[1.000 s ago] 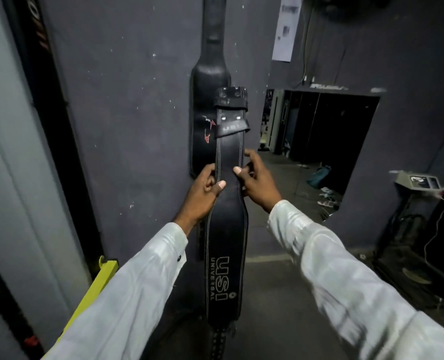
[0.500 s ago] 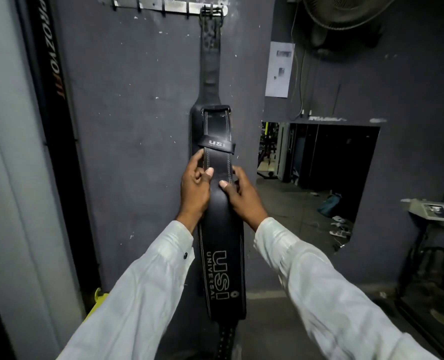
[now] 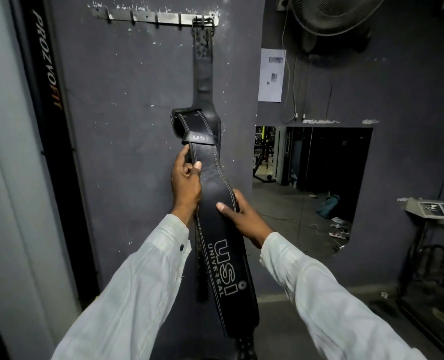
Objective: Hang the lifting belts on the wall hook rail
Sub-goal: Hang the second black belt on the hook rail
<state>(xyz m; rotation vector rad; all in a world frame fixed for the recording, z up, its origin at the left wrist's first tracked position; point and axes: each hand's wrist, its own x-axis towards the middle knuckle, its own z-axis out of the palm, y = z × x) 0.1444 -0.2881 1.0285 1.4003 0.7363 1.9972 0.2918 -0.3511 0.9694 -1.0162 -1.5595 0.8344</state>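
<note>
Black leather belt (image 3: 224, 229) marked USI slanting at frame centre, tail running toward 6 o'clock, loop end pointing to 11 o'clock. At its 9 o'clock edge, left hand (image 3: 185, 183) curling round, thumb pressing front. At 3 o'clock edge, lower down, right hand (image 3: 244, 216) gripping likewise. Toward 12 o'clock, second belt (image 3: 202, 74) hanging from hook rail (image 3: 148, 16), on end hook.

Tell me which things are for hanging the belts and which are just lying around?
For the job: black leather USI belt, held by left hand and right hand; second black leather belt, hanging; grey metal hook rail.
Just around: round wire-caged wall fan; white paper sheet; teal bag on floor; pale sandals.
</note>
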